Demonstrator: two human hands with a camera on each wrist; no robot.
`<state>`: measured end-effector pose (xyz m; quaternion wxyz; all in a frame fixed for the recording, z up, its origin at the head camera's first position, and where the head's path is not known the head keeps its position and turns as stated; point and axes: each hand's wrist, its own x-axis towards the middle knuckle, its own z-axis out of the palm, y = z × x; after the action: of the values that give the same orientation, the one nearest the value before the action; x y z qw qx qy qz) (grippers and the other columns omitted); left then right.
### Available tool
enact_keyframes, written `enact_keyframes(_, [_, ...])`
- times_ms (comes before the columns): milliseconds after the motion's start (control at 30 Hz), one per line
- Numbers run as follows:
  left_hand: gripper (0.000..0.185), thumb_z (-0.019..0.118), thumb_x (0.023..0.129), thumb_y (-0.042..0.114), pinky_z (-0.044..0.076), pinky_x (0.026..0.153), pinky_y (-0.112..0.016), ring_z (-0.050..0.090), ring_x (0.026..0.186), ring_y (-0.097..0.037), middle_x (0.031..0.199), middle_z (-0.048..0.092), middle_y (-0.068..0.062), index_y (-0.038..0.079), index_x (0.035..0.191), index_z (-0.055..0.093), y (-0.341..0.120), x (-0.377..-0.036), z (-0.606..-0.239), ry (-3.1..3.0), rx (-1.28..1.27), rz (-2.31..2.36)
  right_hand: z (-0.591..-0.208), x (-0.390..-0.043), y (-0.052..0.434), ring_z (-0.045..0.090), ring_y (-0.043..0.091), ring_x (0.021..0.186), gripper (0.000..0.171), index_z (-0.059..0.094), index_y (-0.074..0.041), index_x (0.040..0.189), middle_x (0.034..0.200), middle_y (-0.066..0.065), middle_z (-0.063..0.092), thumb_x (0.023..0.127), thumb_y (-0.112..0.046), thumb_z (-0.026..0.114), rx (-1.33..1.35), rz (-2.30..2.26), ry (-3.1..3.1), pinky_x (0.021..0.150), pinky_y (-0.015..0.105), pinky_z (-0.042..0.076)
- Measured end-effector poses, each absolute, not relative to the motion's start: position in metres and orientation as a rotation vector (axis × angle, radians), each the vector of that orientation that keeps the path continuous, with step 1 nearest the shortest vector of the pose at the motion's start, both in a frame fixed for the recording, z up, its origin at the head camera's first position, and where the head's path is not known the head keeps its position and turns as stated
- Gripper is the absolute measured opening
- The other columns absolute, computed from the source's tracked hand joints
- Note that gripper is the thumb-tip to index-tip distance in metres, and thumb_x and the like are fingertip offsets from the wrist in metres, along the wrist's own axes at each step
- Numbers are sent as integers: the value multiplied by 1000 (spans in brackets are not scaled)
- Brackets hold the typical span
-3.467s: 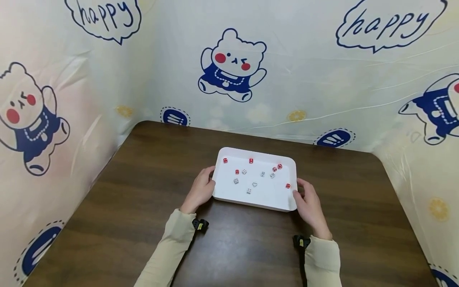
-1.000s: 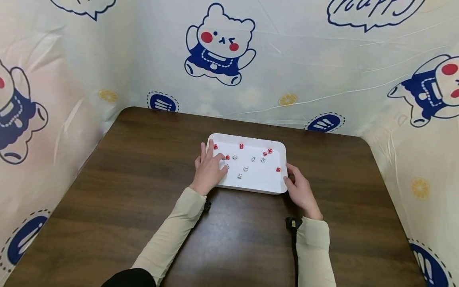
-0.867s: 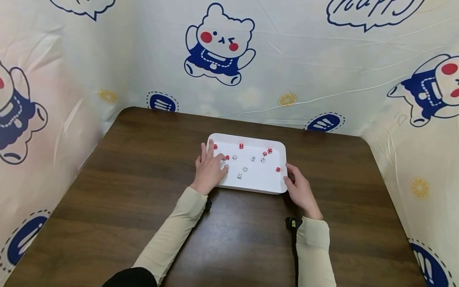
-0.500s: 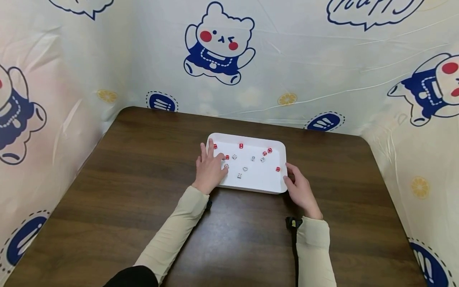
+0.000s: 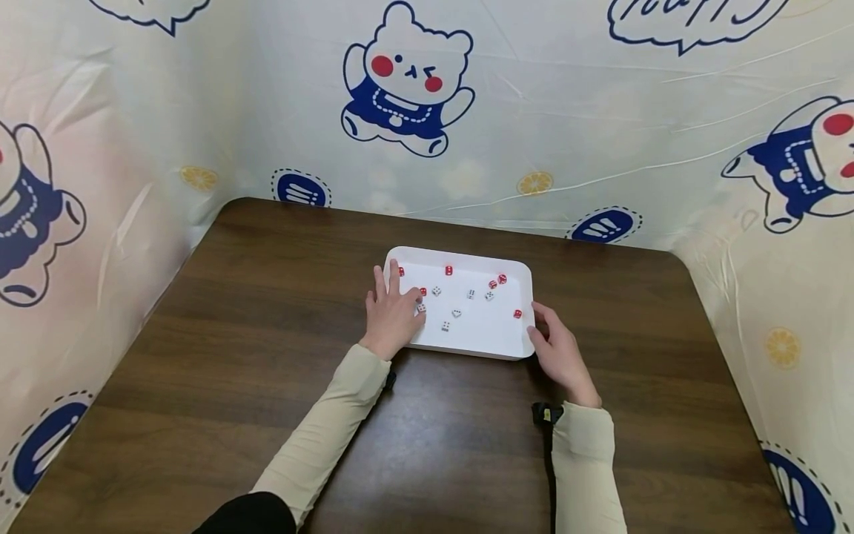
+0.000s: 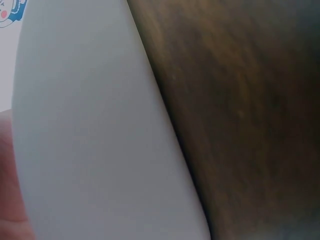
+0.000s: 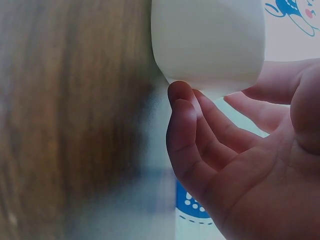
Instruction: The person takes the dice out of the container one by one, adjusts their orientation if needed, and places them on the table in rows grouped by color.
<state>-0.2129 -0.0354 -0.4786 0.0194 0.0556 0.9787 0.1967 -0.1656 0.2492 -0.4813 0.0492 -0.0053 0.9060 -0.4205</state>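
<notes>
The white tray point(image 5: 494, 337) sits on the brown table point(image 5: 267, 386), longer side towards the person, with six red and six white dice scattered inside it. The left hand point(image 5: 390, 315) reaches over the tray's left edge, some fingers stretched out towards the far side, while the index finger and thumb bend in around a white die point(image 5: 421, 308). Whether they actually pinch it I can't tell from here. A red die point(image 5: 423, 291) lies right at the index fingertip, and another white die point(image 5: 437, 291) rests just beside that one. Near the tray's far left corner, a second red die point(image 5: 402, 272) peeks out next to an outstretched finger. The right hand point(image 5: 563, 356) grips the tray by its right edge, thumb at the rim and fingers curled against the outside of the corner. Close to that grip, inside the tray, lies a lone red die point(image 5: 517, 314); farther back, two red dice point(image 5: 497, 282) sit close together with a white one just in front. Pale sleeves point(image 5: 323, 415) cover both arms, and a black strap hangs by the right wrist. Behind the table is a pale backdrop point(image 5: 574, 96) printed with cartoon bears, orange slices and blue ovals.
</notes>
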Motion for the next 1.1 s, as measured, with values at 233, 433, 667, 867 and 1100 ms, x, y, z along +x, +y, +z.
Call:
enact_keyframes(233, [23, 65, 90, 25, 25, 107, -69, -1, 148, -47, 162, 6, -19, 14, 109, 70, -34, -214, -476, 3031, 166, 588, -480, -167, 250, 53, 36, 117, 49, 34, -6, 147, 141, 23, 48, 101, -14, 47, -15, -1284, 2755, 98, 53, 45])
enact_keyframes(433, [26, 64, 90, 24, 26, 105, -71, -2, 147, -50, 162, 7, -20, 16, 114, 70, -31, -215, -474, 3022, 154, 576, -480, -167, 251, 52, 36, 117, 49, 34, -6, 148, 141, 22, 47, 101, -14, 47, -9, -1276, 2749, 99, 53, 45])
enact_keyframes(667, [28, 60, 91, 22, 27, 104, -71, -2, 147, -49, 162, 9, -20, 19, 118, 69, -32, -217, -475, 3021, 146, 580, -478, -165, 250, 53, 37, 117, 49, 34, -6, 148, 141, 23, 47, 101, -15, 47, -11, -1278, 2753, 99, 53, 45])
enact_keyframes(867, [23, 60, 92, 22, 31, 102, -70, -1, 147, -49, 162, 11, -20, 16, 112, 70, -33, -217, -476, 3012, 155, 582, -478, -165, 252, 53, 36, 118, 49, 34, -8, 148, 142, 22, 46, 101, -15, 47, -3, -1267, 2745, 99, 53, 44])
enact_keyframes(1100, [20, 57, 94, 20, 34, 101, -68, -1, 148, -47, 162, 11, -19, 15, 109, 70, -35, -213, -473, 2993, 166, 559, -482, -163, 251, 54, 36, 119, 49, 34, -6, 147, 140, 22, 49, 101, -15, 47, -25, -1276, 2754, 98, 52, 45])
